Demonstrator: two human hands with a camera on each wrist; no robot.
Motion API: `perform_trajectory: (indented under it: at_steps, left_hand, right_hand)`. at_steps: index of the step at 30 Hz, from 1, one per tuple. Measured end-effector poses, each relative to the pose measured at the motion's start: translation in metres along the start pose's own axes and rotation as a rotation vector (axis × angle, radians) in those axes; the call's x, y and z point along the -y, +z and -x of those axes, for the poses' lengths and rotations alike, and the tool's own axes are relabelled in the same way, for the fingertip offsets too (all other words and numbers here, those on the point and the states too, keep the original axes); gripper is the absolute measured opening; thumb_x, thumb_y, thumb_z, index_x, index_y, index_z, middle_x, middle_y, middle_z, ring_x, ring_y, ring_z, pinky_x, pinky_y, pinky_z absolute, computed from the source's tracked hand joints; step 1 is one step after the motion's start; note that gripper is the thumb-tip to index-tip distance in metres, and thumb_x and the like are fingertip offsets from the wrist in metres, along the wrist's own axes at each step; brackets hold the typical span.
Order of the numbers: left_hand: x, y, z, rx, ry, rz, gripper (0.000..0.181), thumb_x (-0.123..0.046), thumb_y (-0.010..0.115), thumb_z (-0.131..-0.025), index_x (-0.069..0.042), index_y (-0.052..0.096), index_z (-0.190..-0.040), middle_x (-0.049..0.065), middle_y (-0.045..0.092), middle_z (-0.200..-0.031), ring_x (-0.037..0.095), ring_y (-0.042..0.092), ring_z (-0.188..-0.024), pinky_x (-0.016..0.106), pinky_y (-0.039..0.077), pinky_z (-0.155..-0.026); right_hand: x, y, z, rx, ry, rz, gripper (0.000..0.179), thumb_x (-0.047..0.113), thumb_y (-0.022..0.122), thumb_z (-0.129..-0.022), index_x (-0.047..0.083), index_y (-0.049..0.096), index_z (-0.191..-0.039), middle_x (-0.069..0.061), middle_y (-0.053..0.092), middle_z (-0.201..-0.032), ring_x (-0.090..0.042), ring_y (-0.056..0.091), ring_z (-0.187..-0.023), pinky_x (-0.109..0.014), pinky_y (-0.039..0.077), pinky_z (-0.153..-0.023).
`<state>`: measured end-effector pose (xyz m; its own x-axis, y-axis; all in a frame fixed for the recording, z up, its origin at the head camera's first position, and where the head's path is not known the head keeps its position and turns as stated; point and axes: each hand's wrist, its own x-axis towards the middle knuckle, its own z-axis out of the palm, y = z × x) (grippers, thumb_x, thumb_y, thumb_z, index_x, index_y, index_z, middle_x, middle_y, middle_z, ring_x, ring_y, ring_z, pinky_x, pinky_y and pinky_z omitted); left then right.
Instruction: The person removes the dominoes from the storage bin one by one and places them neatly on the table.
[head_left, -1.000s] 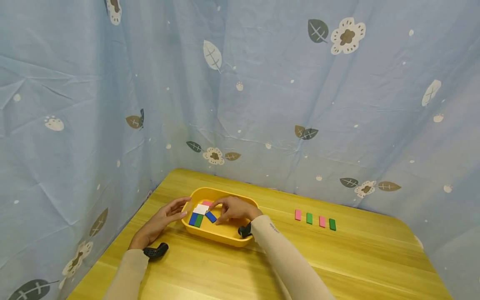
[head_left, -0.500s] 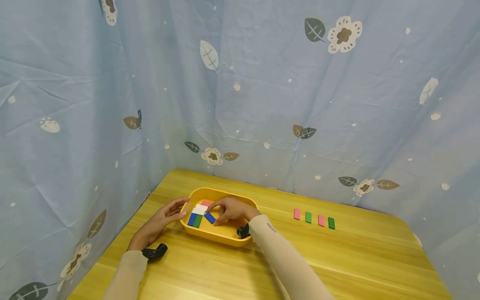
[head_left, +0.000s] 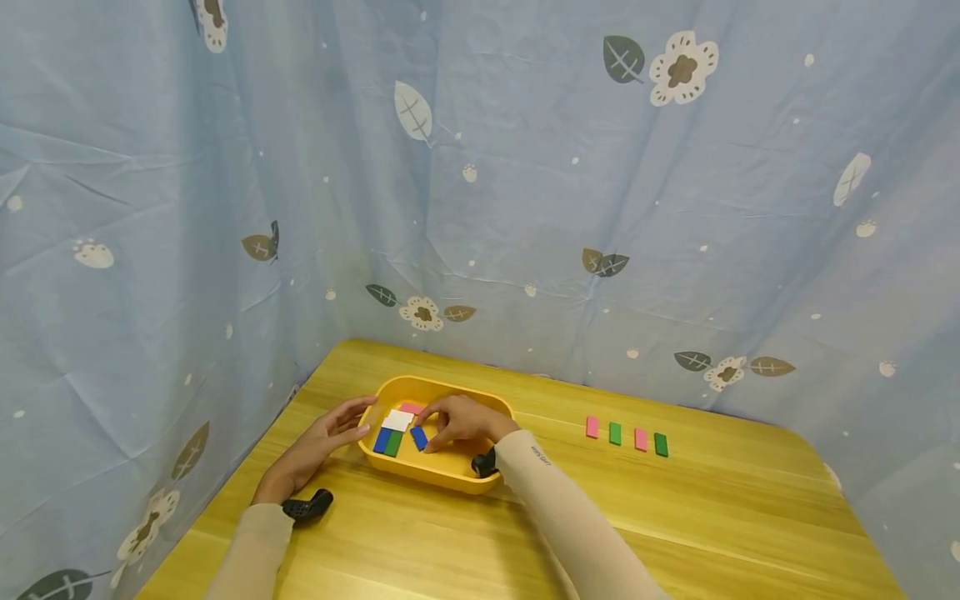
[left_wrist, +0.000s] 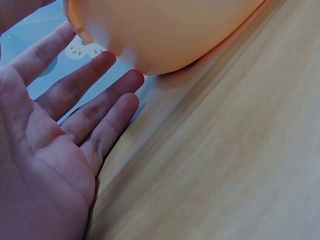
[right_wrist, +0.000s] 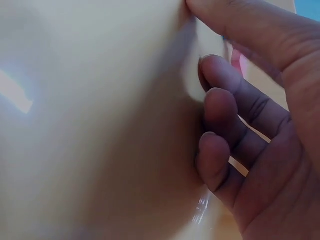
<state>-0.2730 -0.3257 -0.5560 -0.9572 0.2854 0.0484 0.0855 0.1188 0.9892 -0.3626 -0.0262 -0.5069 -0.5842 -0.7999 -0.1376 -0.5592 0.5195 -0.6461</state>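
Note:
A yellow plastic tray (head_left: pixel 450 481) stands on the table. Inside lie a white tile (head_left: pixel 398 420), a pink tile (head_left: pixel 412 408), a blue tile (head_left: pixel 382 440) and a green tile (head_left: pixel 393 443), bunched at the left end. My right hand (head_left: pixel 463 418) reaches into the tray and pinches another blue tile (head_left: pixel 418 438) between thumb and index finger; its other fingers are curled in. My left hand (head_left: pixel 321 443) is at the tray's left end, fingers mostly straight; the left wrist view has its fingertips (left_wrist: pixel 131 80) against or right beside the orange-looking tray wall (left_wrist: pixel 170 35).
Right of the tray a row of tiles lies on the wooden table (head_left: pixel 675 517): pink (head_left: pixel 592 427), green (head_left: pixel 615 433), pink (head_left: pixel 641 440) and dark green (head_left: pixel 661 445). A blue patterned curtain (head_left: pixel 495 208) hangs behind and to the left.
The blue tile at my right fingertips has turned from slanted to more upright and lies slightly nearer the left group. Left hand and tray stay put; the view has shifted slightly.

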Motion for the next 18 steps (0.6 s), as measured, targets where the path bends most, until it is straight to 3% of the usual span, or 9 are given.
perform_trajectory:
  at_steps: [6, 12, 18]
  left_hand:
    - [0.001, -0.001, 0.0, 0.016, 0.014, -0.001, 0.056, -0.026, 0.062, -0.105, -0.022, 0.041, -0.158, 0.01, 0.024, -0.167, 0.04, 0.016, -0.154, 0.068, 0.015, -0.119]
    - [0.0, 0.0, 0.0, 0.03, 0.028, -0.014, 0.057, -0.026, 0.061, -0.106, -0.021, 0.04, -0.158, 0.01, 0.025, -0.167, 0.04, 0.013, -0.155, 0.07, 0.013, -0.119]
    - [-0.002, 0.001, 0.002, 0.018, 0.008, -0.03, 0.06, -0.028, 0.061, -0.106, -0.019, 0.037, -0.16, 0.011, 0.024, -0.168, 0.041, 0.012, -0.155, 0.067, 0.012, -0.12]
  right_hand:
    - [-0.002, -0.007, 0.003, -0.022, 0.035, -0.061, 0.044, 0.025, 0.085, -0.087, 0.009, 0.071, -0.125, 0.005, 0.069, -0.084, -0.008, 0.059, -0.069, -0.02, 0.048, -0.063]
    - [0.005, -0.025, 0.02, -0.049, -0.005, -0.094, 0.042, 0.021, 0.081, -0.091, 0.009, 0.069, -0.129, 0.001, 0.075, -0.089, -0.02, 0.071, -0.082, -0.023, 0.053, -0.073]
    - [0.006, -0.044, 0.043, -0.102, -0.024, -0.053, 0.042, 0.02, 0.079, -0.093, 0.011, 0.069, -0.132, 0.006, 0.074, -0.089, -0.011, 0.069, -0.081, -0.024, 0.054, -0.071]
